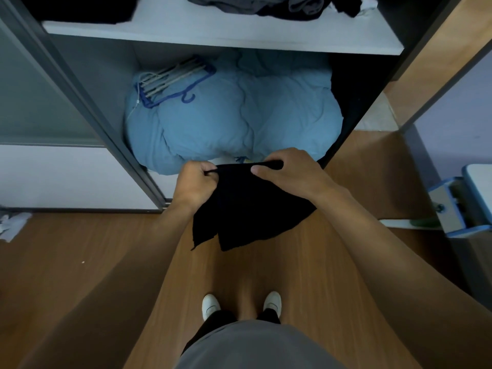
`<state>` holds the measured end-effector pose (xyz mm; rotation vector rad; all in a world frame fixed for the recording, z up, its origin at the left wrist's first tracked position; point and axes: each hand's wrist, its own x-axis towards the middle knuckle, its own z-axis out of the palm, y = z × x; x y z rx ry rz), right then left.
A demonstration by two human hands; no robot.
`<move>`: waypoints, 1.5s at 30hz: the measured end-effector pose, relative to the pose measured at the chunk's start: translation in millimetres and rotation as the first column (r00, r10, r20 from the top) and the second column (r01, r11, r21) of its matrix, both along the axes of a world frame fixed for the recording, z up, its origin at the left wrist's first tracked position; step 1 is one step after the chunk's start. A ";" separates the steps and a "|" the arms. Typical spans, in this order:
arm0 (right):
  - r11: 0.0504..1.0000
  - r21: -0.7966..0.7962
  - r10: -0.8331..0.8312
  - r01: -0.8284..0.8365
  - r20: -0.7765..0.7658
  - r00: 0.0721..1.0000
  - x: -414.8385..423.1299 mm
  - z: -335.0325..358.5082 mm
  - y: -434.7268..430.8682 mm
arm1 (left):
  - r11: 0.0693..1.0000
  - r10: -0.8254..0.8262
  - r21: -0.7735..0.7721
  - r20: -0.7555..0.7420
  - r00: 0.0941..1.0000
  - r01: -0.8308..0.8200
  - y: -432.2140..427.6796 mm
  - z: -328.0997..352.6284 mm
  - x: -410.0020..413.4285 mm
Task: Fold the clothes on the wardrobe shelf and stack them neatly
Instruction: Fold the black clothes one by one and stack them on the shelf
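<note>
Wardrobe shelf (pixel 213 25) carries rumpled clothes (pixel 253 4) at its back edge; my left hand (pixel 194 182) and right hand (pixel 290 171) grip a black garment (pixel 247 209).

White wardrobe shelf (pixel 213 30) under rumpled grey and black clothes (pixel 253 4), seemingly unfolded

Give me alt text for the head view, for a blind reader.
The left hand and right hand grip the top edge of a black garment hanging before an open wardrobe. Behind it a blue duvet with clothes hangers on top fills the lower compartment; rumpled dark clothes lie on the white shelf above.
</note>
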<state>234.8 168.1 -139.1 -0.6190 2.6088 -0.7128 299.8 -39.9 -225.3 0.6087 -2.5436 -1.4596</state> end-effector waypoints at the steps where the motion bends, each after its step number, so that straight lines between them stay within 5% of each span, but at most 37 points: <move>1: 0.999 0.034 0.016 -0.015 -0.027 1.000 -2.0 2.9 0.3 | 1.000 0.001 0.030 -0.031 1.000 0.000 2.6 3.4 -0.3; 9: 0.977 0.179 0.142 -0.116 -0.144 0.979 -15.3 15.7 -0.6 | 0.988 -0.051 0.140 -0.119 0.992 0.067 19.4 26.4 -2.2; 20: 0.961 -0.274 -0.018 0.031 0.051 0.999 0.1 10.8 -21.5 | 0.995 -0.014 0.099 -0.201 0.980 0.034 21.2 45.8 -3.7; 26: 0.969 -0.008 0.247 -0.247 0.061 0.967 2.9 10.0 -23.1 | 0.998 -0.041 0.046 -0.209 0.977 0.051 19.4 49.0 -6.4; 38: 0.935 -0.225 0.286 -0.272 0.029 0.958 -2.2 27.4 -16.1 | 0.960 -0.267 0.116 0.118 0.956 0.254 8.7 -20.2 9.9; 45: 0.931 0.003 0.361 -0.366 0.161 0.919 -11.7 25.5 1.5 | 0.984 0.009 0.179 0.064 0.998 -0.020 -14.8 -35.1 15.1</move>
